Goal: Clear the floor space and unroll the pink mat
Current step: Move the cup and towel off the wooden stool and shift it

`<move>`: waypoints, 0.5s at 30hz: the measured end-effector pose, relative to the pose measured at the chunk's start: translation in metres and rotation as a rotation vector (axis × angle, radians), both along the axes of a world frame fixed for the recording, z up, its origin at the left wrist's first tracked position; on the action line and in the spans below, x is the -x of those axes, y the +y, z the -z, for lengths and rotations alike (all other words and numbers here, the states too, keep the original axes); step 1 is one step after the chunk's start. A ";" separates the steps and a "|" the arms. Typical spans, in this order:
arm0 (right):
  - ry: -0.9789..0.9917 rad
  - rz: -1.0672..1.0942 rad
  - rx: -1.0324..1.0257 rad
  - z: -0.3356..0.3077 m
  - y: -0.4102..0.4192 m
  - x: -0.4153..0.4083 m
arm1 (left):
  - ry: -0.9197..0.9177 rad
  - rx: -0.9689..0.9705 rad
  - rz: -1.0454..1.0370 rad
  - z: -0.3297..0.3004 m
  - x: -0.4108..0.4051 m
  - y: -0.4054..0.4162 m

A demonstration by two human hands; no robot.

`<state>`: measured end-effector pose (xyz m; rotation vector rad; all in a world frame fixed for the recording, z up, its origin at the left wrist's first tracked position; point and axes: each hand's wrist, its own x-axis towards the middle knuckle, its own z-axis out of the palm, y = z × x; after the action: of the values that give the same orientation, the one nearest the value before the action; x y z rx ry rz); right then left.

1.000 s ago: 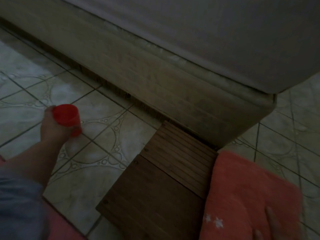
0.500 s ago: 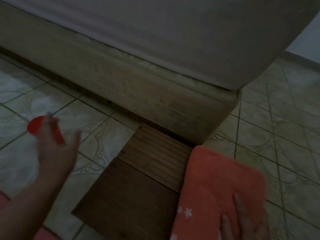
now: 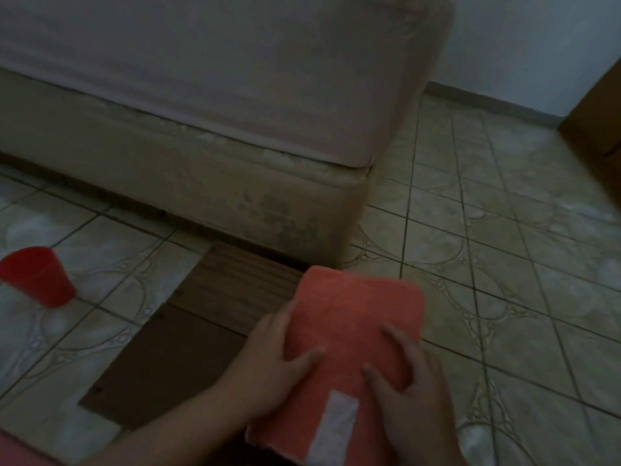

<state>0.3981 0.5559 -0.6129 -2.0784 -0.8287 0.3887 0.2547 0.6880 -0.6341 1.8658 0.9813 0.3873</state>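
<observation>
clearing looks partway done: the red cup (image 3: pixel 38 277) sits on the floor (image 3: pixel 504 264) well to the left, but the folded orange towel (image 3: pixel 356 317) lies partly over the wooden board (image 3: pixel 188 334). the left grip (image 3: pixel 268 361) pinches the towel's left edge, thumb on top; the right grip (image 3: pixel 410 381) lies spread flat on it. the towel's long axis runs from the person toward the bed (image 3: pixel 235 95) corner. only 1 sliver of the pink mat (image 3: pixel 15 454) shows at the lower left, so its axis and direction cannot be told. unrolling remains.

Bed (image 3: pixel 201 183) blocks ahead; red cup (image 3: pixel 37 277) left; open floor tiles (image 3: pixel 504 264) right.
</observation>
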 end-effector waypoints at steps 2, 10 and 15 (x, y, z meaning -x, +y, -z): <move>0.028 -0.067 -0.066 -0.009 -0.003 -0.007 | -0.025 0.061 -0.028 -0.001 -0.001 -0.002; 0.278 0.085 -0.061 0.014 -0.021 -0.017 | 0.033 0.151 0.006 -0.001 -0.016 -0.019; 0.336 0.237 -0.093 0.028 -0.017 -0.008 | 0.001 0.346 0.021 -0.007 -0.022 -0.018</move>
<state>0.4064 0.5386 -0.6405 -1.9267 -0.3899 0.5398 0.2768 0.6703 -0.6267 1.5614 0.9615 0.1898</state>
